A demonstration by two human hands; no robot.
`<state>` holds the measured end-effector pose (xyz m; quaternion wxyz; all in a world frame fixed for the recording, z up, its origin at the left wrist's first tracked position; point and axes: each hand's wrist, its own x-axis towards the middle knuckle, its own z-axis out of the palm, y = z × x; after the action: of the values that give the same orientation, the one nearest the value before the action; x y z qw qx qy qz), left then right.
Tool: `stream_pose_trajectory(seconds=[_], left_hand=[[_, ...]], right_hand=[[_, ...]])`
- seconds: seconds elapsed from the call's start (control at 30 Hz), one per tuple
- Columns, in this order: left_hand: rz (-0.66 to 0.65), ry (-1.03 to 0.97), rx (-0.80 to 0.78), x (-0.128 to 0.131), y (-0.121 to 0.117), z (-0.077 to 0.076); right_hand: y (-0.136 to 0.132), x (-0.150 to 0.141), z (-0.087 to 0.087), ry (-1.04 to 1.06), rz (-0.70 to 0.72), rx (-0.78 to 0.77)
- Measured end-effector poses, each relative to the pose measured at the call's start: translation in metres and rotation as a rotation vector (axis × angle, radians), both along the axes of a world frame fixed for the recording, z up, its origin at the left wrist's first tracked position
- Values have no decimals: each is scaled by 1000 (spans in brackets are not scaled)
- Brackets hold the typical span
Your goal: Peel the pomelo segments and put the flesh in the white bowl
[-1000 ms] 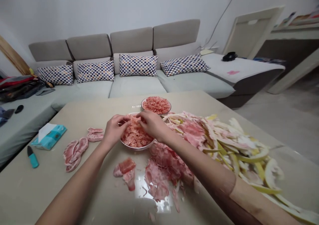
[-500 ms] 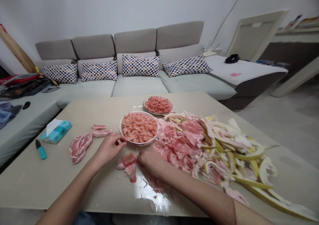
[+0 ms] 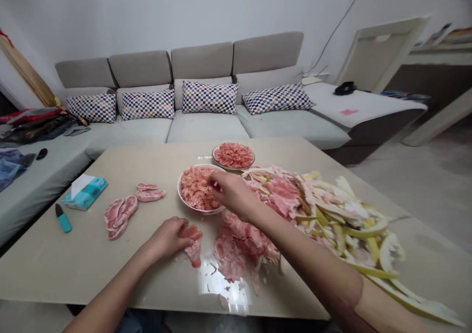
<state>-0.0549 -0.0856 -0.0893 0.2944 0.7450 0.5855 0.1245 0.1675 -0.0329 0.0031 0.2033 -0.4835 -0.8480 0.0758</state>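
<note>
My left hand (image 3: 167, 238) is curled on a peeled red pomelo segment (image 3: 192, 233) lying on the table, with a pale pink flap of membrane (image 3: 193, 252) under it. Over the right side of the white bowl (image 3: 180, 190) hangs my right hand (image 3: 234, 191), its fingertips pinched together; what they hold, if anything, is hidden. Small pieces of pomelo flesh (image 3: 195, 185) fill that bowl. Left of my left hand lie several pomelo segments (image 3: 121, 216) still in their membrane, with more segments (image 3: 149, 193) beside them.
Behind the bowl stands a dark-rimmed plate (image 3: 213, 157) heaped with pomelo flesh. Peeled membranes (image 3: 239, 247) and thick yellow-green rind (image 3: 372, 227) cover the table's right side. A blue tissue pack (image 3: 86, 193) and a teal-handled knife (image 3: 64, 220) lie at left. A grey sofa (image 3: 206, 126) stands beyond.
My right hand has risen from beside the pomelo segment to above the bowl. My left hand has come down from the bowl's rim onto the segment on the table.
</note>
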Motion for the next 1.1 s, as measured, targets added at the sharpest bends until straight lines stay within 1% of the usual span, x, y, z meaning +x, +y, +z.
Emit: stream_pose_trajectory(seconds=[0.03, 0.1, 0.2, 0.27, 0.37, 0.43, 0.5, 0.57, 0.6, 0.67, 0.77, 0.83, 0.93, 1.0, 1.03, 1.1], left_hand=[[5, 13, -6, 2, 1, -1], [15, 32, -17, 6, 1, -3], [7, 22, -17, 8, -1, -6], [-20, -13, -9, 9, -3, -5], [-55, -88, 7, 10, -6, 3], [-61, -144, 35, 11, -9, 12], [-57, -203, 77, 13, -15, 24], [-55, -275, 117, 18, -24, 35], [-52, -346, 138, 22, -29, 40], [-58, -430, 184, 29, -39, 46], [-54, -486, 203, 38, -51, 49], [3, -535, 213, 40, -52, 47], [115, -670, 233, 41, -46, 44], [212, -835, 162, 42, -39, 45], [256, -938, 83, 43, -36, 47], [296, -1157, -158, 44, -31, 50]], right_hand=[[5, 0, 2, 22, 7, 21], [10, -1, -1, 64, 13, 53], [5, 0, -9, 128, -8, 91], [-2, 4, -13, 150, 7, 99], [-15, 14, -13, 185, 76, 105], [-26, 21, -13, 285, 107, 96], [-42, 25, -14, 446, 99, 13], [-60, 26, -17, 593, 64, -159], [-69, 26, -18, 639, 63, -247], [-85, 24, -20, 693, 53, -356], [-96, 22, -19, 711, 58, -425], [-96, 22, -16, 725, 69, -436], [-89, 22, -13, 808, 60, -431], [-81, 19, -12, 878, 47, -435], [-77, 16, -12, 909, 38, -440], [-68, 10, -11, 952, 21, -451]])
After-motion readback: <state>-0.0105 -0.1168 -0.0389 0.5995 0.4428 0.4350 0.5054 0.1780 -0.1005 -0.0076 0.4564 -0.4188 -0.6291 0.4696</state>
